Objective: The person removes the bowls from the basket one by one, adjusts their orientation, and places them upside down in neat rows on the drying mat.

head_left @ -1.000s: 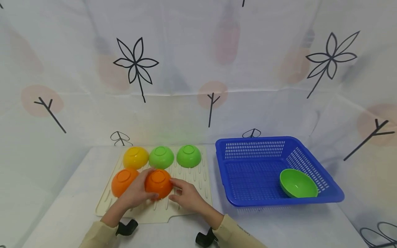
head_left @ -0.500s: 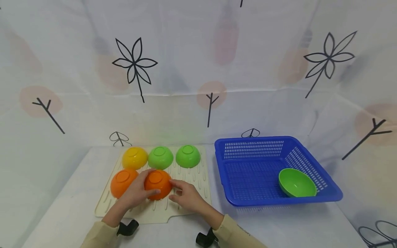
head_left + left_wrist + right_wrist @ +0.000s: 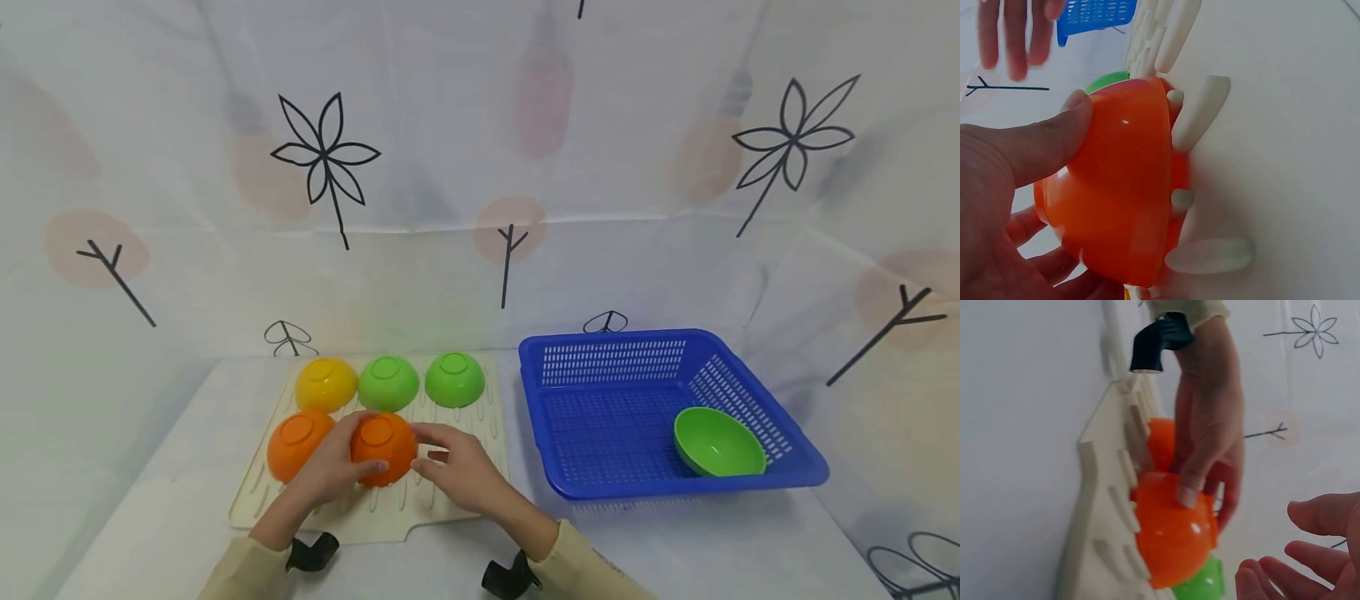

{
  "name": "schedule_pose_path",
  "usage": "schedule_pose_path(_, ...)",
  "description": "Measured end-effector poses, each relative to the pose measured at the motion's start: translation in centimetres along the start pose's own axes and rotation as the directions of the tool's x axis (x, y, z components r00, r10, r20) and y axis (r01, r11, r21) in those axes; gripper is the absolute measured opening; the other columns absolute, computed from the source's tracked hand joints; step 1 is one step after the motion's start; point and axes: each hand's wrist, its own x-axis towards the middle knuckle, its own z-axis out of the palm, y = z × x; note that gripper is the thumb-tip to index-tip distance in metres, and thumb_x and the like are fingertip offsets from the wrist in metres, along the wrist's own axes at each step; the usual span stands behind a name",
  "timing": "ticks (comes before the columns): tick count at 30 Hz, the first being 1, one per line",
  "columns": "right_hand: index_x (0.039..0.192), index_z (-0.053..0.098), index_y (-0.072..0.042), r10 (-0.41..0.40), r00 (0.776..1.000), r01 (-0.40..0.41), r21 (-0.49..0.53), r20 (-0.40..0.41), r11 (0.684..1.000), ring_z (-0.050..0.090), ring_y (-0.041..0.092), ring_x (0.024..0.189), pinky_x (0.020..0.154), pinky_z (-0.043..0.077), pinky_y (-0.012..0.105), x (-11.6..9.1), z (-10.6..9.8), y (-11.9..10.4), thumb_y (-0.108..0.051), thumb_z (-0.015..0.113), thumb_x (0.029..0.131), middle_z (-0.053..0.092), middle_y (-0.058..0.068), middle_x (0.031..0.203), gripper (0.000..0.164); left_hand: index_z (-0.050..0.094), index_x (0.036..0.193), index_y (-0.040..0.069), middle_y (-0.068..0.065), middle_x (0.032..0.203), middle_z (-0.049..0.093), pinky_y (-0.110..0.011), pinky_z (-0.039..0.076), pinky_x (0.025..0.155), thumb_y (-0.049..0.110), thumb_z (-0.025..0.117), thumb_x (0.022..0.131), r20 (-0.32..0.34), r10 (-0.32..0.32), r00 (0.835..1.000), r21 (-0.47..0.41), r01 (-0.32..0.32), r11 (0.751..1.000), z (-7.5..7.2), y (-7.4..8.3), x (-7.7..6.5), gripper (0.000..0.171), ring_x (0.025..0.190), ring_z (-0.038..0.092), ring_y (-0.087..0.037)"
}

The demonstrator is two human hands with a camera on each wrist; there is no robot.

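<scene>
An orange bowl [image 3: 386, 454] sits upside down on the front of a cream drying mat [image 3: 442, 500]. My left hand [image 3: 330, 467] holds this bowl from its left side. In the left wrist view the thumb presses one side of the orange bowl [image 3: 1122, 181], and the other fingers curl round the far side; its rim is at the mat's raised pegs. My right hand [image 3: 465, 475] is just right of the bowl, fingers spread and loosely bent. The right wrist view shows a gap between that right hand [image 3: 1310, 556] and the bowl.
Another upturned orange bowl [image 3: 296, 446] lies left of my left hand. Behind are a yellow bowl [image 3: 326, 385] and two green bowls [image 3: 387, 383], all upside down. A blue basket [image 3: 547, 467] at the right has a green bowl [image 3: 718, 443] tilted inside.
My right hand has drawn back slightly to the right, away from the bowl. The left hand's thumb has come up onto the bowl's side, and the bowl has stayed nearly in place.
</scene>
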Motion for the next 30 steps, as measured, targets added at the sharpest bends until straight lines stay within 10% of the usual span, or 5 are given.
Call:
schedule_pose_path(18, 0.138, 0.058, -0.007, -0.115, 0.988, 0.089, -0.223, -0.107, 0.971, 0.057, 0.024, 0.124, 0.098, 0.051, 0.037, -1.9, -9.1, -5.4, -0.008, 0.068, 0.095, 0.062, 0.008, 0.133, 0.044, 0.041, 0.146, 0.015, -0.013, 0.14, 0.05, -0.062, 0.04, 0.103, 0.024, 0.084, 0.082, -0.003, -0.012, 1.0, 0.02, 0.012, 1.0, -0.3, -0.3, -0.3, 0.077, 0.122, 0.051, -0.034)
schedule_pose_path(30, 0.125, 0.068, -0.007, -0.035, 0.981, -0.07, -0.523, -0.189, 0.849, 0.066, 0.032, 0.109, 0.086, 0.057, 0.048, -4.4, -21.1, -3.6, -0.011, 0.065, 0.097, 0.068, 0.015, 0.122, 0.028, 0.042, 0.146, 0.016, -0.012, 0.139, 0.05, -0.061, 0.043, 0.101, 0.025, 0.084, 0.081, -0.007, -0.014, 1.0, 0.03, 0.014, 0.999, 0.0, -0.1, 0.0, 0.078, 0.12, 0.052, -0.034)
